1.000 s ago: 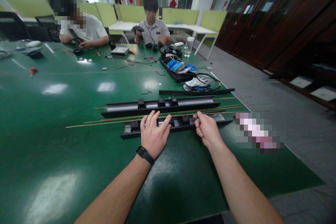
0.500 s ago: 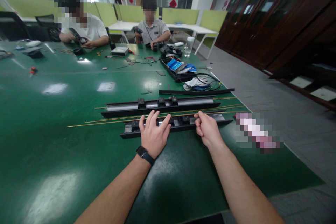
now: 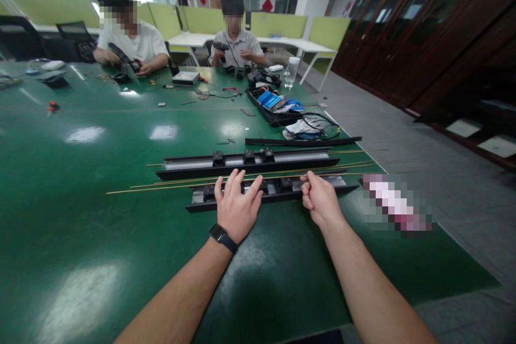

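Observation:
My left hand [image 3: 237, 200], with a dark watch on its wrist, lies with fingers spread over the nearer black rail [image 3: 201, 207]. My right hand [image 3: 320, 197] is closed in a pinch on a long thin brass-coloured rod [image 3: 141, 190] at that rail's right part. The rod runs crosswise under or beside my left fingertips; exact contact there is hard to see. Small black blocks [image 3: 284, 183] sit in the nearer rail's channel, some covered by my left hand. Behind it lies a second black rail [image 3: 242, 170] with three black blocks. More thin rods [image 3: 358, 164] lie around the rails.
Beyond the rails are a black strip [image 3: 298, 142], white-and-blue gloves [image 3: 304, 128], cables and a black tray [image 3: 262, 110] of blue items. A blurred pink object [image 3: 393, 201] is at right. Two co-workers sit across the green table [image 3: 100, 236], holding dark tools.
My right hand has shifted slightly right, and the pinched rod has slid a little that way. My left hand stays put. The co-worker in the striped shirt has raised both hands.

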{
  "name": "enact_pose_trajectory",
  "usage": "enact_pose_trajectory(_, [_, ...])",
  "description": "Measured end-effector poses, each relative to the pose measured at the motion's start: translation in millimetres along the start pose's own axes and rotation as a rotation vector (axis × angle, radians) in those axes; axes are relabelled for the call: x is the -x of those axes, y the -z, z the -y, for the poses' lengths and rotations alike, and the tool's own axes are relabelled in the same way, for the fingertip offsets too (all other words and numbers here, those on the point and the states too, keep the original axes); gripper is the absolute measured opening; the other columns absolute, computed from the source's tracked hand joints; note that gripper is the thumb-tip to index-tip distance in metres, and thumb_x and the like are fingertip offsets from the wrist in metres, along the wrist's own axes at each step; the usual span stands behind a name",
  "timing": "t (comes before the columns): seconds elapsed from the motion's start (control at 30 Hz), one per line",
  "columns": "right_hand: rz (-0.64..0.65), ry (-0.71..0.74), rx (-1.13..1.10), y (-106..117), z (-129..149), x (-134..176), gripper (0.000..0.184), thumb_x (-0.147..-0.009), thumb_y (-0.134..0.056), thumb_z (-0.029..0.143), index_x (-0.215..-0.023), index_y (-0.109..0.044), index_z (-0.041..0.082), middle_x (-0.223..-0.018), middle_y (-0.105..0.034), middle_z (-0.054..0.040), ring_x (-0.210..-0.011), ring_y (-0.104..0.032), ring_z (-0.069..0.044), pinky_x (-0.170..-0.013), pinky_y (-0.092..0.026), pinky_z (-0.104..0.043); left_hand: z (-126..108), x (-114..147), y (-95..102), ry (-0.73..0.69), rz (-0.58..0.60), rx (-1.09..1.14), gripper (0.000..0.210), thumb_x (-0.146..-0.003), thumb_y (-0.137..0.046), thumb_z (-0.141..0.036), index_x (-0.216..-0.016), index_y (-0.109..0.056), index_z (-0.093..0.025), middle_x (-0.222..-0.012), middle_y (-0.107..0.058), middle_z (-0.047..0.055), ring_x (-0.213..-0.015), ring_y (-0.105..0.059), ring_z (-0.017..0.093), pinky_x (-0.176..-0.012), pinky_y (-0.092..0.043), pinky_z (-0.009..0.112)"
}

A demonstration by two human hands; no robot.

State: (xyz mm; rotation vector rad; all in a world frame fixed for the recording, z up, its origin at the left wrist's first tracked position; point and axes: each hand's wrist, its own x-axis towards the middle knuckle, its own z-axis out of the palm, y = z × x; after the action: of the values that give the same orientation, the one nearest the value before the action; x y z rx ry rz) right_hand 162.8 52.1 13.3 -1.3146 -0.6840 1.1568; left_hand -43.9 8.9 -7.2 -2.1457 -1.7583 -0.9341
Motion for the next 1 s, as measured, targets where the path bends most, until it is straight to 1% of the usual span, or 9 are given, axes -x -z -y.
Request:
enact_pose_trajectory(0.23, [0.009,-0.004,0.021,0.7,-0.5,0.1,0.03,-0.093,-0.061,0.043,-0.082,-0.059,0.016,-0.046,-0.048,0.0058,-0.025,-0.028,-0.003,-0.025,-0.015,-0.016,-0.2,-0.3,-0.1,-0.003,-0.004,0.011,0.038,-0.095,-0.056,-0.038,-0.133,-0.06,-0.039,-0.144,-0.055,0.009,-0.143,-0.041,0.03,-0.119,-0.019,0.057])
enact_pose_trajectory(0.43, [0.031,-0.002,0.037,1.5,-1.9,-1.2,0.033,-0.086,-0.07,0.047,-0.081,-0.058,0.017,-0.046,-0.047,0.0064,-0.026,-0.028,-0.004,-0.025,-0.015,-0.016,-0.4,-0.6,-0.5,-0.006,-0.02,0.039,0.04,-0.093,-0.059,-0.035,-0.133,-0.061,-0.039,-0.143,-0.057,0.008,-0.141,-0.042,0.03,-0.119,-0.019,0.057])
enact_pose_trajectory(0.57, [0.036,0.01,0.008,1.6,-1.3,-0.1,0.032,-0.086,-0.07,0.046,-0.081,-0.058,0.017,-0.047,-0.047,0.0066,-0.026,-0.029,-0.003,-0.026,-0.016,-0.016,-0.4,-0.7,0.0,0.003,-0.01,0.03,0.039,-0.095,-0.058,-0.037,-0.133,-0.061,-0.04,-0.143,-0.056,0.009,-0.142,-0.042,0.03,-0.119,-0.017,0.058])
enact_pose_trajectory(0.73, [0.009,0.006,-0.002,1.2,-0.8,0.2,0.03,-0.09,-0.066,0.044,-0.081,-0.057,0.017,-0.047,-0.047,0.007,-0.026,-0.029,-0.003,-0.026,-0.017,-0.015,-0.4,-0.5,0.3,0.006,-0.001,0.023,0.038,-0.095,-0.057,-0.037,-0.133,-0.061,-0.039,-0.144,-0.055,0.01,-0.142,-0.041,0.03,-0.119,-0.018,0.058])
enact_pose_trajectory(1.0, [0.015,0.006,0.01,2.4,-2.8,-1.6,0.032,-0.088,-0.068,0.047,-0.082,-0.058,0.017,-0.046,-0.046,0.0067,-0.026,-0.029,-0.003,-0.026,-0.015,-0.015,0.1,-0.1,0.0,-0.004,-0.016,0.025,0.039,-0.094,-0.058,-0.036,-0.133,-0.061,-0.039,-0.143,-0.057,0.009,-0.141,-0.043,0.03,-0.119,-0.019,0.058])
